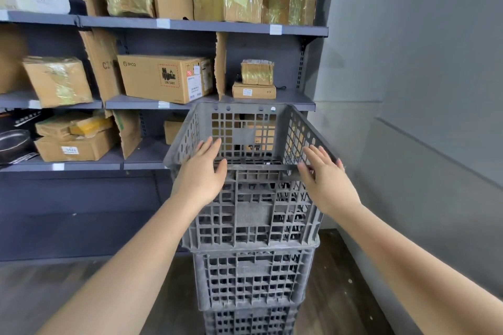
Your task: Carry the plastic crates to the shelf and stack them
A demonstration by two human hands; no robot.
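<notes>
Three grey latticed plastic crates stand stacked on the floor in front of the shelf. The top crate (pixel 253 215) is empty and sits straight on the middle crate (pixel 253 280), with the bottom crate (pixel 250 321) partly cut off below. My left hand (pixel 201 171) lies flat over the near rim at its left corner, fingers spread. My right hand (pixel 324 179) rests on the near rim at its right corner, fingers extended. Neither hand closes around the rim.
The dark grey shelf (pixel 206 25) behind the stack holds many cardboard boxes, among them a large PICO box (pixel 166 77) and small taped parcels (pixel 257 72). A grey wall (pixel 422 90) runs along the right. The floor (pixel 54 288) is dark wood.
</notes>
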